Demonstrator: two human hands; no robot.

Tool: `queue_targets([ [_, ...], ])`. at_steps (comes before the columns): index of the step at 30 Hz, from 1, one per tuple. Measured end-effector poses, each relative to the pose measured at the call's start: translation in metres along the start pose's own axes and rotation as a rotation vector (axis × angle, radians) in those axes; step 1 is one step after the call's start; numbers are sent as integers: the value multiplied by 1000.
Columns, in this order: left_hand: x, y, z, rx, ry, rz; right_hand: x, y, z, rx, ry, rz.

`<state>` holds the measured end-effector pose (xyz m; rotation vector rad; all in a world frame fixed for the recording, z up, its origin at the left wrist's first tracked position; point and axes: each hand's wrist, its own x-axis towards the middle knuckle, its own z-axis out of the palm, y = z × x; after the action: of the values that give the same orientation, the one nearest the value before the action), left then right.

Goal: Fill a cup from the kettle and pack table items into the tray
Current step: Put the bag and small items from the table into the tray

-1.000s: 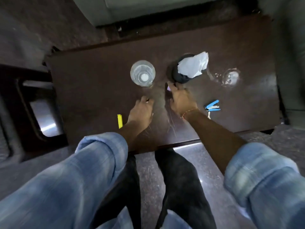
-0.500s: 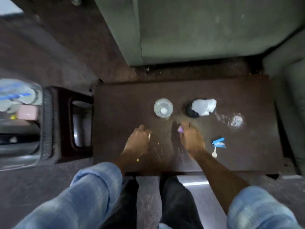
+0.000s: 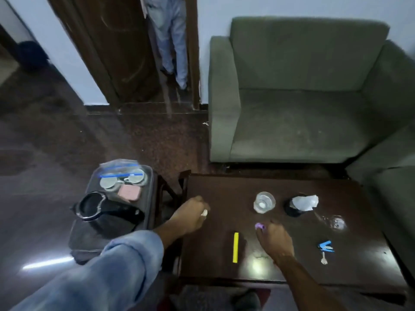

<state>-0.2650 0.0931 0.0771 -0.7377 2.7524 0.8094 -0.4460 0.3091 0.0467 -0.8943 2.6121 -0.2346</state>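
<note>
My left hand hovers over the dark table's left edge, pinching a small white piece. My right hand rests on the table with a small purple object at its fingertips. A clear glass cup stands mid-table, and a black cup with crumpled white paper stands right of it. A yellow stick lies between my hands. Left of the table a grey tray holds a black kettle, a pink block and a zip bag.
A blue clip with a key and a clear crumpled wrapper lie on the table's right side. A green sofa stands behind the table. A person's legs show in the doorway.
The view has lifted and turned left, bringing the tray and kettle into sight. My left hand has moved left to the table's edge with the white piece. The yellow stick lies uncovered.
</note>
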Motion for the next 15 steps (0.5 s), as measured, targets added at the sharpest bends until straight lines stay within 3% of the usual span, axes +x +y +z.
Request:
queue_targets([
  [7, -51, -80, -90, 32, 110, -14, -34, -162, -3, 122, 28, -247],
  [15, -80, -159, -140, -3, 171, -262, 1, -278, 3, 192, -58, -403],
])
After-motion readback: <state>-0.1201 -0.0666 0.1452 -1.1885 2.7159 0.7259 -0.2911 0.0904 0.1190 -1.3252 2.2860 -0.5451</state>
